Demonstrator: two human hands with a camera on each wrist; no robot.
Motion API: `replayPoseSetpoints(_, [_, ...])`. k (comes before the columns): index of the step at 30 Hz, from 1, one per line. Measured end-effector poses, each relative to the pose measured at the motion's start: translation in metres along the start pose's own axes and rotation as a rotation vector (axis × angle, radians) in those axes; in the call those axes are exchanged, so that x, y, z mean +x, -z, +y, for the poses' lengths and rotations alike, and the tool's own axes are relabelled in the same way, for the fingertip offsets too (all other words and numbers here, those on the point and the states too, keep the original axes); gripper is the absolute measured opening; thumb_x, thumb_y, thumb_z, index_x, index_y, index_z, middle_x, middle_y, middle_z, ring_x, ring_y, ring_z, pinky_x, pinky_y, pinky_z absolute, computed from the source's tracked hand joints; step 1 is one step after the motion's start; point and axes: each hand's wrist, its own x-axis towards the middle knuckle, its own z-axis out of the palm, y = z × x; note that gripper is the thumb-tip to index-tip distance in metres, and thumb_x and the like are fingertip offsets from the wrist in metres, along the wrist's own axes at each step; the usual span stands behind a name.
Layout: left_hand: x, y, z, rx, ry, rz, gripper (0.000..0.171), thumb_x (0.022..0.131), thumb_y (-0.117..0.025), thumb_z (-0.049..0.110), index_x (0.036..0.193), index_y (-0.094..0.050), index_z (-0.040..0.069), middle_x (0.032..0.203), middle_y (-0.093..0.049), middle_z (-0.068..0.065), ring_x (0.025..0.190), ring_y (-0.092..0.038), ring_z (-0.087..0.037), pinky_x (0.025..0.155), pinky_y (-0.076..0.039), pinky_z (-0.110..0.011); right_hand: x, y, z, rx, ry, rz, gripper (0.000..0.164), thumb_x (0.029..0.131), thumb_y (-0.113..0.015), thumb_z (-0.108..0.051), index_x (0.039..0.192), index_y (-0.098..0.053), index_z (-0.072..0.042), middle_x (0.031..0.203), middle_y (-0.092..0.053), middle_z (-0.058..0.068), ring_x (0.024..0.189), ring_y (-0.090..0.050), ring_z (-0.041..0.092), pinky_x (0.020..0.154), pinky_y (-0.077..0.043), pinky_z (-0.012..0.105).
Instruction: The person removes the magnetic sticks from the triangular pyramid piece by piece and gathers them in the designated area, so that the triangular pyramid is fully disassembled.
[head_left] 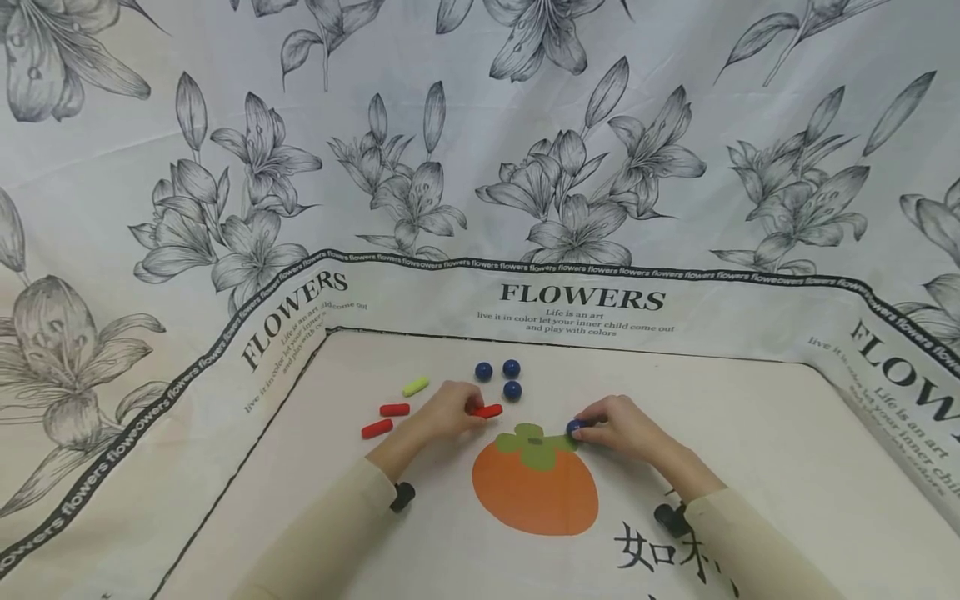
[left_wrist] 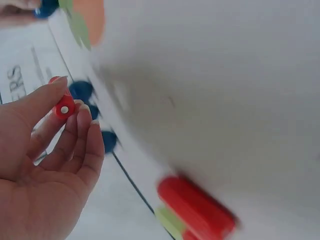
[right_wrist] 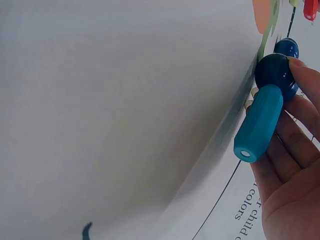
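Observation:
My left hand (head_left: 452,407) pinches a short red stick (head_left: 491,411) between thumb and fingers, above and left of the printed persimmon. In the left wrist view a white spot marks the end of this red stick (left_wrist: 64,109). To the right, my right hand (head_left: 621,429) grips a dark blue ball (head_left: 574,427) over the persimmon's leaf. Seen from the right wrist, a teal stick (right_wrist: 259,125) meets that blue ball (right_wrist: 272,70) and points back toward the palm; the head view hides it. Three more blue balls (head_left: 512,390) lie just beyond the left hand.
Left of the left hand lie two red sticks (head_left: 394,409) and a yellow-green stick (head_left: 416,386). The pale cloth (head_left: 315,517) bears a printed orange persimmon (head_left: 536,497) and black characters. Flower-patterned fabric (head_left: 420,167) rises behind and at both sides.

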Motion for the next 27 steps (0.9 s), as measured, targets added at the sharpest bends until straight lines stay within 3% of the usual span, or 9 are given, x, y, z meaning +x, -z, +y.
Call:
replayPoseSetpoints(7, [-0.004, 0.019, -0.026, 0.025, 0.087, 0.068, 0.014, 0.091, -0.079, 0.015, 0.099, -0.069, 0.011, 0.09, -0.062, -0.003, 0.089, -0.056, -0.021, 0.08, -0.053, -0.034, -0.001, -0.001, 0.002, 0.002, -0.022, -0.006, 0.021, 0.089, -0.079, -0.021, 0.104, -0.08, -0.005, 0.098, -0.076, 0.0, 0.096, -0.068, 0.02, 0.09, -0.055, 0.048])
replayPoseSetpoints(12, [-0.002, 0.024, -0.038, 0.042, 0.144, 0.111, 0.014, 0.09, -0.078, 0.012, 0.1, -0.068, 0.009, 0.092, -0.063, -0.004, 0.088, -0.056, -0.022, 0.082, -0.053, -0.035, -0.001, -0.001, 0.002, 0.002, -0.027, -0.002, 0.021, 0.089, -0.079, -0.02, 0.104, -0.08, -0.006, 0.098, -0.076, 0.0, 0.095, -0.067, 0.018, 0.089, -0.055, 0.046])
replayPoseSetpoints(19, [0.002, 0.019, -0.046, 0.107, 0.228, 0.122, 0.017, 0.089, -0.08, 0.013, 0.098, -0.067, 0.007, 0.092, -0.062, -0.005, 0.086, -0.057, -0.022, 0.078, -0.054, -0.035, -0.002, -0.004, 0.001, 0.003, -0.039, 0.002, 0.021, 0.089, -0.08, -0.021, 0.104, -0.08, -0.006, 0.098, -0.076, 0.0, 0.096, -0.068, 0.02, 0.09, -0.055, 0.048])
replayPoseSetpoints(27, [0.006, 0.02, -0.048, 0.128, 0.233, 0.126, 0.018, 0.089, -0.079, 0.014, 0.099, -0.068, 0.004, 0.09, -0.062, -0.006, 0.082, -0.057, -0.022, 0.075, -0.054, -0.035, 0.001, -0.001, -0.003, -0.024, -0.039, -0.007, 0.018, 0.09, -0.079, -0.021, 0.102, -0.079, -0.007, 0.096, -0.076, -0.001, 0.093, -0.066, 0.017, 0.089, -0.055, 0.046])
